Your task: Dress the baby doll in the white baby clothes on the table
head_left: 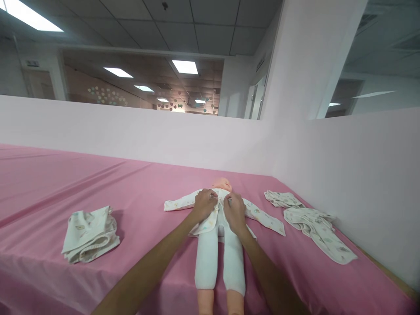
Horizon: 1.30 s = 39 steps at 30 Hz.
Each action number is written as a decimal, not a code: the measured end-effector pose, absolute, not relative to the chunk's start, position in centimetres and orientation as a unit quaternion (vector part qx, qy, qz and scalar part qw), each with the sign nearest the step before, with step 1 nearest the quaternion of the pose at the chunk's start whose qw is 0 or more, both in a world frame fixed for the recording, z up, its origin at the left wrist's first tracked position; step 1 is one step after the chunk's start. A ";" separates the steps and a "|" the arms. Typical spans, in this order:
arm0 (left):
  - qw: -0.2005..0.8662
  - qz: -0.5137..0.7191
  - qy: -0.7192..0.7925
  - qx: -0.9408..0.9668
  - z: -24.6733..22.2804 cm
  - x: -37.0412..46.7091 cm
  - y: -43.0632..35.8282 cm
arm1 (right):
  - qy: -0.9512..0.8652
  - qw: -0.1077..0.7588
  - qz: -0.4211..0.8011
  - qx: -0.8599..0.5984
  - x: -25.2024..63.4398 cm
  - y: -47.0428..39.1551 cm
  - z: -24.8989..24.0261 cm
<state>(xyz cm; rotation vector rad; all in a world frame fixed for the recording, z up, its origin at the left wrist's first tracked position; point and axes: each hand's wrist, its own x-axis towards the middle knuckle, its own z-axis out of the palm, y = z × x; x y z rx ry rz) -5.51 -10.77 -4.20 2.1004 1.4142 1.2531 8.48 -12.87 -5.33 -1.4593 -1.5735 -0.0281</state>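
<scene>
On its back on the pink sheet lies a baby doll (222, 183), head away from me and bare lower legs toward me. It wears white leggings (206, 258) and a white printed baby jacket (208, 224), whose sleeves stretch out to both sides. The jacket's front hangs apart below the chest. My left hand (206, 204) is closed on the jacket's left front edge near the collar. Opposite it, my right hand (235, 210) pinches the other front edge, a small gap between the two hands. The fingertips are partly hidden.
A folded printed cloth (90, 236) sits at the left on the pink sheet (144, 188). Two crumpled printed garments (315, 221) lie at the right, beside the white wall (367, 175). Another low wall with windows runs behind the doll.
</scene>
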 end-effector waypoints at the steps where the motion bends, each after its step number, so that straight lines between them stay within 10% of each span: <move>1: 0.147 0.435 0.490 0.741 -4.0 -5.6 -11.5 | -0.650 0.473 -0.022 -0.595 8.4 -13.5 -5.3; 16: 0.017 0.302 0.485 0.821 -5.5 -7.1 -16.5 | -0.708 0.272 -0.109 -0.643 8.7 -19.1 -5.2; 39: 0.045 0.429 0.432 0.792 -5.1 -7.0 -13.2 | -0.619 0.576 0.191 -0.499 8.3 -14.4 -5.2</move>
